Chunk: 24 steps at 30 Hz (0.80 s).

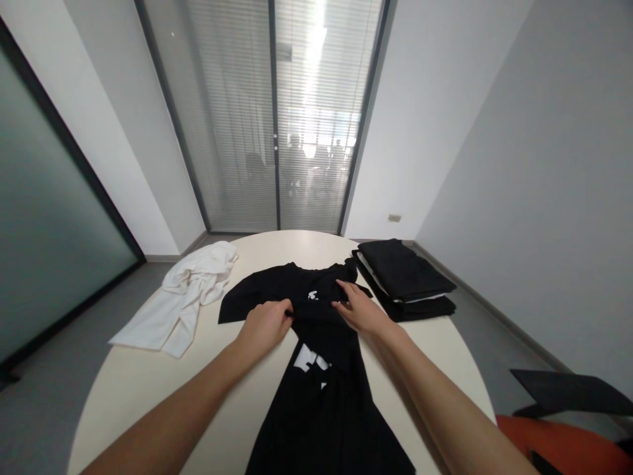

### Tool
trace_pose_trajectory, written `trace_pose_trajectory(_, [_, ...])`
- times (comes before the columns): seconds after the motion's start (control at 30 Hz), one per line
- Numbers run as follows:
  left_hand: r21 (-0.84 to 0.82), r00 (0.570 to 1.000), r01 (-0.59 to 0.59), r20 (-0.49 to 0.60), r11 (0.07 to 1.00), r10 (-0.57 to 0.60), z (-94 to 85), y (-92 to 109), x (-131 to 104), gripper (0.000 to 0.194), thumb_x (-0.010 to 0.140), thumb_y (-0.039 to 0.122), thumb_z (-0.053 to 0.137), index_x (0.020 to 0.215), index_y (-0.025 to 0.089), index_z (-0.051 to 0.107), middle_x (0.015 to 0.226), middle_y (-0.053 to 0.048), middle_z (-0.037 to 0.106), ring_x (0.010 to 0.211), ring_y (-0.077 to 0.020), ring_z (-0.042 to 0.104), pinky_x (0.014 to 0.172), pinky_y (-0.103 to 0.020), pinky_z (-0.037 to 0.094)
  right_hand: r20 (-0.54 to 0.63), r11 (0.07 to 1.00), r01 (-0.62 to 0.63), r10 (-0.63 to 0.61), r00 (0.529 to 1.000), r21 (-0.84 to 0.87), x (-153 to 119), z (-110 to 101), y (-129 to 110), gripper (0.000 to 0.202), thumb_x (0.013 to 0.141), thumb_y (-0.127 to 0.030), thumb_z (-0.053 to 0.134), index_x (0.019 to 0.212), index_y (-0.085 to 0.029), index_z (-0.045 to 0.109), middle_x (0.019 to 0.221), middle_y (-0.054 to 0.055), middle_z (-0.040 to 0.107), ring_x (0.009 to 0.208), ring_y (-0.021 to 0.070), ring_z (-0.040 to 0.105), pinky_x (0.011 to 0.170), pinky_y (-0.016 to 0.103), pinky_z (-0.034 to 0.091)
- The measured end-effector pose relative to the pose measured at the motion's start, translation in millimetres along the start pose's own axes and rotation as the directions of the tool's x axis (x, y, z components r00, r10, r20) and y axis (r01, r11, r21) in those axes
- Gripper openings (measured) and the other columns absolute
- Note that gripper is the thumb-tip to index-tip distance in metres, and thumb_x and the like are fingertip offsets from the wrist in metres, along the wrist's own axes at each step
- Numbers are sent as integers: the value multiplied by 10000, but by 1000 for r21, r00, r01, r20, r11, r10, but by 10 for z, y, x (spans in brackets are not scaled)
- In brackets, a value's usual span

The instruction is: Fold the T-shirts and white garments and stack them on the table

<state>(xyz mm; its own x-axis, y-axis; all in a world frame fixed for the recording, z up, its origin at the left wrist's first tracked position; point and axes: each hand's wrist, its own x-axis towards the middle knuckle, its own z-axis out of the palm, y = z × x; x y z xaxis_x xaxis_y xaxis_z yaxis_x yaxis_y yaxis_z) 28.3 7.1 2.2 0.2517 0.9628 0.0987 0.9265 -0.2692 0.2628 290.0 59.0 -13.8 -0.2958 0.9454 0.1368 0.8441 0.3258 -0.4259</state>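
A black T-shirt with a small white print lies on the round table, its neckline toward the far side and a sleeve spread left. My left hand is closed, pinching the shirt's fabric between thumb and fingers left of the middle. On the right part of the shirt rests my right hand, thumb and fingers apart and touching the cloth. Below both hands, black cloth with a white print widens down to the bottom edge; I cannot tell whether it belongs to the same shirt.
A crumpled white garment lies at the left of the pale table. At the right edge sits a stack of folded dark clothes. An orange and black chair stands lower right. Glass panels with blinds rise behind the table.
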Motion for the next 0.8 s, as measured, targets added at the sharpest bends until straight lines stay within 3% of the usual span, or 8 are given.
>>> trace_pose_trajectory(0.13, [-10,987,100,-124,995,-100,-104,-332,86,225,897,236,473,1024,221,659,925,-76,739,859,-254,698,724,-326,473,-21,999,3,-2,1000,49,18,50,79,686,946,-401,532,1549,-175,297,1527,177,420,1393,271,435,1144,428,345])
trace_pose_trajectory(0.3, [-52,915,317,-248,947,-319,-206,-823,184,308,898,245,448,1095,186,677,978,-114,745,921,-274,696,795,-342,490,-63,999,-9,11,998,31,30,88,114,727,938,-413,541,1541,-131,250,1512,214,426,1372,313,441,1141,485,314])
trace_pose_trajectory(0.43, [-205,887,369,-214,906,-410,-166,-809,217,469,945,328,415,1346,130,557,1189,-183,700,1085,-319,670,930,-414,487,-85,998,-57,58,995,12,22,71,101,555,924,-379,561,1364,-77,408,1229,205,616,1164,293,577,1018,421,415])
trace_pose_trajectory(0.5, [-265,905,319,-201,910,-375,-115,-660,201,651,949,461,455,1500,125,372,1364,-217,599,1218,-346,606,1010,-455,455,-95,1000,-30,29,995,-6,23,60,97,360,925,-328,550,1215,-119,507,1110,149,641,1054,257,602,960,382,436])
trace_pose_trajectory(0.6, [-326,950,164,-202,931,-238,-10,-416,149,959,848,557,620,1586,171,144,1572,-213,361,1395,-357,441,1114,-475,381,-116,999,35,-37,993,-18,39,49,110,162,931,-259,525,1054,-168,576,1118,107,618,981,206,596,908,325,443])
trace_pose_trajectory(0.7, [-398,979,-55,-200,916,-28,100,-272,102,960,830,361,659,1591,194,98,1631,-163,251,1478,-285,317,1187,-437,306,-156,999,3,-10,988,-46,74,45,146,162,929,-205,526,1062,-167,608,1123,101,619,989,194,590,908,304,438])
trace_pose_trajectory(0.8, [-472,973,-207,-188,857,131,143,-237,90,820,851,154,516,1585,219,156,1623,-110,291,1470,-218,336,1206,-414,285,-189,992,-63,41,981,-109,109,28,177,195,912,-126,517,1055,-163,645,1066,95,657,1017,206,590,924,306,431])
